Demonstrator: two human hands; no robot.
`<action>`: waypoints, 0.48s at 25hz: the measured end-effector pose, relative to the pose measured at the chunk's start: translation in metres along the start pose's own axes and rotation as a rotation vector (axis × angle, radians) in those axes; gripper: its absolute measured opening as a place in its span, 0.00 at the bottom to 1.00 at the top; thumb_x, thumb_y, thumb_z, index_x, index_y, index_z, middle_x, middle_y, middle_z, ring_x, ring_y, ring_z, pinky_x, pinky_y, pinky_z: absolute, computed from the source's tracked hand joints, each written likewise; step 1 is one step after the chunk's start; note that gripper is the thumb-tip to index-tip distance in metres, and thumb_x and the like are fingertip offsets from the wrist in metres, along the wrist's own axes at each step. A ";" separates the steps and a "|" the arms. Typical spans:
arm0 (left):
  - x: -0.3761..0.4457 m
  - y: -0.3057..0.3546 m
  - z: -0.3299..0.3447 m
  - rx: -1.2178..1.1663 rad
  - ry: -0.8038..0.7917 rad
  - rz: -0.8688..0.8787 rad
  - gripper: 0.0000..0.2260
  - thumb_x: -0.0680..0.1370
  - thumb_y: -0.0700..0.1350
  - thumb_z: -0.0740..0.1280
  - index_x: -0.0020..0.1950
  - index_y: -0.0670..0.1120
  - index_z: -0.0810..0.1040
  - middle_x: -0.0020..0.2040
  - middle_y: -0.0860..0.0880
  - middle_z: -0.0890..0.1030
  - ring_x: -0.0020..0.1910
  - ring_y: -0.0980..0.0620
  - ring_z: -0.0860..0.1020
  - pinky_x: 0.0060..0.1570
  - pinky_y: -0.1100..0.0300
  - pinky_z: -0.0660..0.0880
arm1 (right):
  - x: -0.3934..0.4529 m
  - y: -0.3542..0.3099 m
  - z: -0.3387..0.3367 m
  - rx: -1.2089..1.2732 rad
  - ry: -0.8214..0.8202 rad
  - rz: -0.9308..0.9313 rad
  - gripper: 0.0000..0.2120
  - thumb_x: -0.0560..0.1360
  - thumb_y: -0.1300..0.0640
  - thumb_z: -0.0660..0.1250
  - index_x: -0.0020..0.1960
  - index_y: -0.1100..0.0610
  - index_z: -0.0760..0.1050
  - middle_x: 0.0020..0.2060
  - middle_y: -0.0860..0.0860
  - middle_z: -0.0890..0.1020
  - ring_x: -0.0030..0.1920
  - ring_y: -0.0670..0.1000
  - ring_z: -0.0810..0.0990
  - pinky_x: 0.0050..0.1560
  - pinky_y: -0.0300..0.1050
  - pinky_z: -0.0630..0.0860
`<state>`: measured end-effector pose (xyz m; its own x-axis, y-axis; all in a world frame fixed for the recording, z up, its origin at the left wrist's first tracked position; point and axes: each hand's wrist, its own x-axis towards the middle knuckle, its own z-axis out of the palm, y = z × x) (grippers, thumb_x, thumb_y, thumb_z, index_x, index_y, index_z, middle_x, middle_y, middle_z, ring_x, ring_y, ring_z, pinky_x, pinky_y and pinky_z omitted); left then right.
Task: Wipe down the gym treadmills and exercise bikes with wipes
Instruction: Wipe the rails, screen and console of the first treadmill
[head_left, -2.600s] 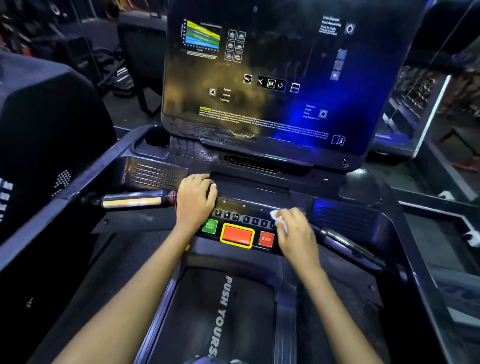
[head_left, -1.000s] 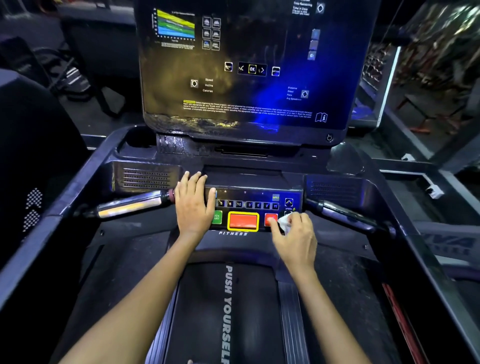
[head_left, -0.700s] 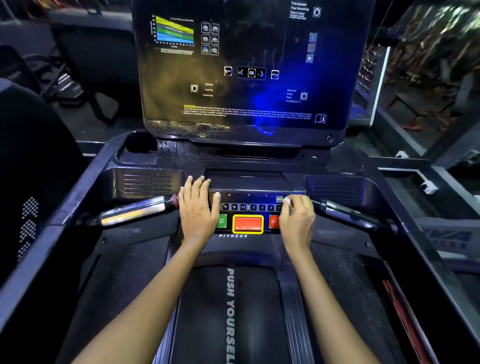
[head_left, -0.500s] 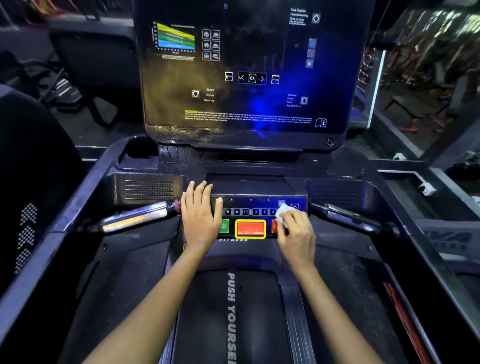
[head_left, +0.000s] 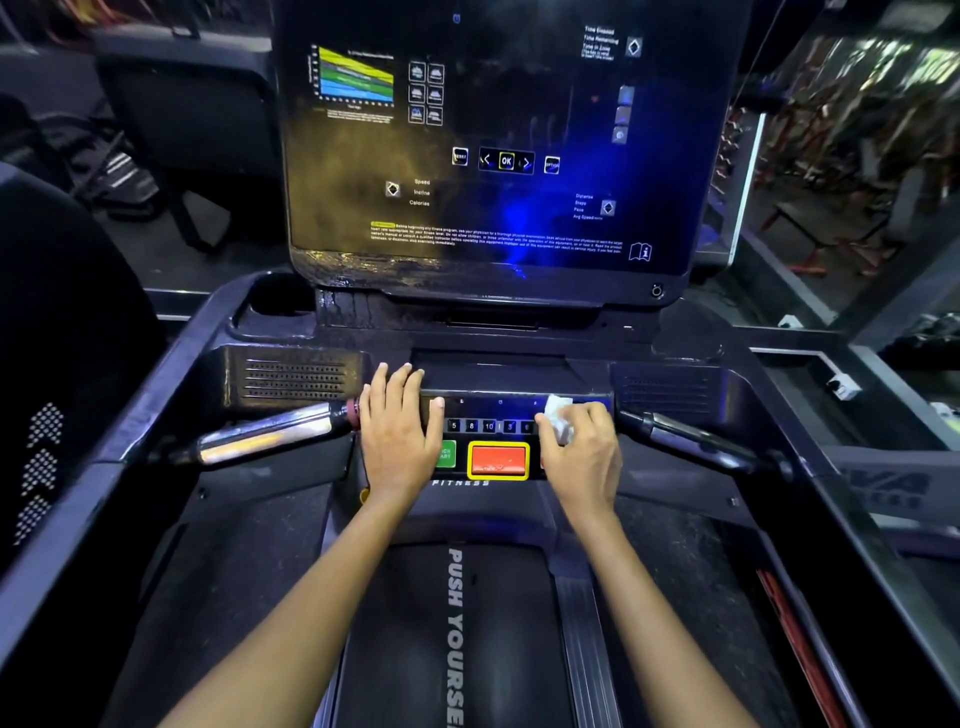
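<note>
I stand on a black treadmill, facing its button panel (head_left: 491, 426) with number keys and a large red button (head_left: 497, 460). My right hand (head_left: 582, 452) holds a small white wipe (head_left: 560, 421) against the right end of that panel, fingers curled round it. Flat on the panel's left end lies my left hand (head_left: 400, 431), fingers straight, covering part of the green button (head_left: 447, 454). Above stands the big dark display (head_left: 493, 145), smeared along its lower edge.
Chrome grip bars stick out on either side of the panel, the left one (head_left: 270, 439) and the right one (head_left: 691, 434). The belt (head_left: 457, 634) runs below my arms. Another black machine (head_left: 62, 338) stands at the left, and metal frames (head_left: 831, 291) at the right.
My right hand rubbed the wipe back and forth over the right part of the button panel, ending slightly higher. My left hand stayed flat on the panel's left end.
</note>
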<state>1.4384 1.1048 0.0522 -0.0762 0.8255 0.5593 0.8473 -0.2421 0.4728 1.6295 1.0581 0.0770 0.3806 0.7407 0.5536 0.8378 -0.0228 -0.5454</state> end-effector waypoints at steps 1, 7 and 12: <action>0.000 0.000 0.000 0.000 -0.002 0.002 0.20 0.79 0.52 0.56 0.63 0.41 0.75 0.65 0.45 0.75 0.71 0.44 0.64 0.70 0.47 0.59 | 0.000 0.000 0.001 0.044 -0.058 0.032 0.08 0.71 0.58 0.70 0.40 0.62 0.76 0.38 0.55 0.75 0.36 0.57 0.76 0.37 0.50 0.74; 0.000 0.001 -0.001 0.008 0.004 0.000 0.20 0.79 0.52 0.56 0.63 0.41 0.75 0.65 0.45 0.75 0.71 0.44 0.64 0.70 0.46 0.60 | 0.002 0.009 -0.019 0.227 0.186 0.093 0.08 0.68 0.63 0.59 0.36 0.64 0.75 0.34 0.58 0.76 0.34 0.51 0.70 0.36 0.42 0.65; 0.000 0.001 -0.001 0.006 0.015 0.007 0.20 0.78 0.51 0.56 0.62 0.41 0.75 0.64 0.44 0.76 0.70 0.43 0.65 0.68 0.44 0.62 | -0.009 -0.005 -0.004 0.020 0.142 -0.312 0.07 0.68 0.67 0.59 0.38 0.65 0.75 0.36 0.57 0.75 0.38 0.53 0.71 0.36 0.45 0.71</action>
<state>1.4389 1.1039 0.0539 -0.0781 0.8157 0.5732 0.8511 -0.2449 0.4645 1.6239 1.0490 0.0777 0.1585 0.6092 0.7770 0.9153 0.2045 -0.3471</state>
